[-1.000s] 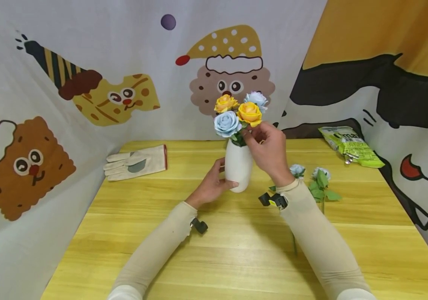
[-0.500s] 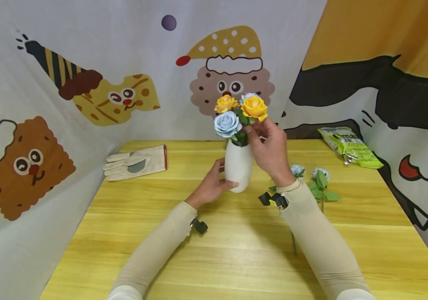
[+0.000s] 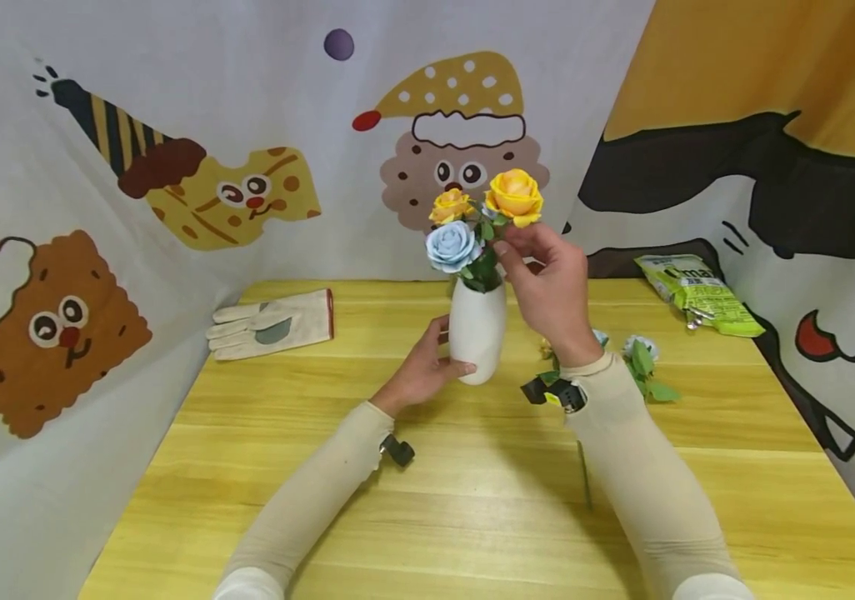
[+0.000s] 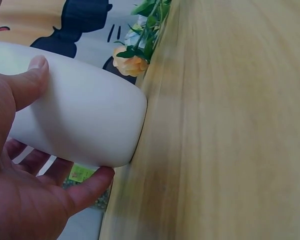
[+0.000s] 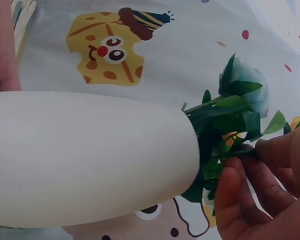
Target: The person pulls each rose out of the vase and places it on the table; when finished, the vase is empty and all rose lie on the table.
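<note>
The right grip (image 3: 553, 290) pinches the green stem (image 5: 230, 154) of the larger yellow rose (image 3: 514, 197) just above the mouth of the white vase (image 3: 478, 333); a light hold, in line with the opening, should guide it best. The left grip (image 3: 422, 377) wraps the vase low down, nearly upright with its base at the worktop (image 3: 427, 525), and firm pressure there should prevent tipping if the stem snags the blue rose (image 3: 452, 247).

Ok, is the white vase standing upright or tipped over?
Upright: in the head view, the white vase has its mouth up, flowers rising from it, and the left hand holds its lower part.
</note>
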`<state>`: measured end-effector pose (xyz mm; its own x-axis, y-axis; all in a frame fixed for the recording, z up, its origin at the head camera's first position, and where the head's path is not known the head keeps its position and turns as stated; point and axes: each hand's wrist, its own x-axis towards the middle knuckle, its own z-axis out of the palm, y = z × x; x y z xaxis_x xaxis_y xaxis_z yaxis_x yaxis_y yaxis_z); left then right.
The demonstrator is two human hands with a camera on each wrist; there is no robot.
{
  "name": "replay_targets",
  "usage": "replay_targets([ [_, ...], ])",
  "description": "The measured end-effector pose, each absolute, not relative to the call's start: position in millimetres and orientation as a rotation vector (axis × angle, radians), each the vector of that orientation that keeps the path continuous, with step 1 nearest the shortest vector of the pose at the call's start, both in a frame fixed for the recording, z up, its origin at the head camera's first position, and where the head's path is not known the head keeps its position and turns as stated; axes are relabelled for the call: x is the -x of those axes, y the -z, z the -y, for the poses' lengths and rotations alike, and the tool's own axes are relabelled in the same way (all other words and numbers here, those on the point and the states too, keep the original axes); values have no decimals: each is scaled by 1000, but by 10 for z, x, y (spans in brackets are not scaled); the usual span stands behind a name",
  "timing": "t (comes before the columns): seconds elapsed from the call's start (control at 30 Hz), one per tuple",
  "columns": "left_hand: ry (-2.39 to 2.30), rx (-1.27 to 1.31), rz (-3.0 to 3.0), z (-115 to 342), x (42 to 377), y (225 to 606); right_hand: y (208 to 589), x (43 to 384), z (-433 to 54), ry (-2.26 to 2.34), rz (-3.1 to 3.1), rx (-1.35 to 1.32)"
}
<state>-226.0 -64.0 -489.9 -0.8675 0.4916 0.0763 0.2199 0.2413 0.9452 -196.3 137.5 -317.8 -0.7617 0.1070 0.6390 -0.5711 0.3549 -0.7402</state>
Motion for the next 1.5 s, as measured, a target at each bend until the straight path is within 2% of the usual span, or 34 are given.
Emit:
replay_targets([
  [0.27,-1673,-675,-2279,636,2267,4930,2981,1986,-1420,-1453,1994,-433],
  [0.87,-1718,-698,-2260,633,2284,4899,2285,2054,-1652,-1367,1753,-571],
  [1.07,-1717,-693,-2259,631,2285,4917,2082,2094,-1723,-1398,1656,-471],
  [1.5,-1719,-676,-2254,628,2278,4916,2109,2024,-1926,-1646,1376,-338],
])
